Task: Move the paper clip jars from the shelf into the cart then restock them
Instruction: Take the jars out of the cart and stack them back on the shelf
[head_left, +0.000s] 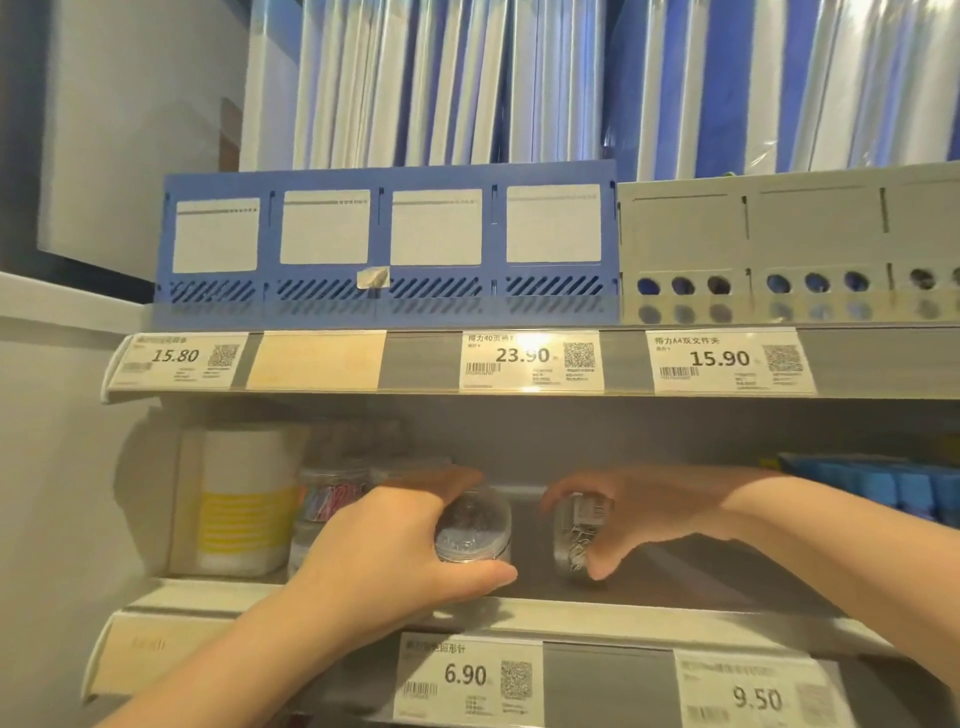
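Clear plastic is gripped by both hands. The left hand is curled round a left jar of silver paper clips, thumb underneath and fingers over the top. The right hand is wrapped round a right jar just beside it. Both jars are held low over the lower shelf, near its front; contact with it cannot be told. Behind the left hand more jars are stacked, one filled with coloured clips, and a white and yellow box is set beside them. Blue packs are seen at the right. Below, a 6.90 price tag is fixed to the rail. Above, a blue file rack is placed next to a grey file rack.
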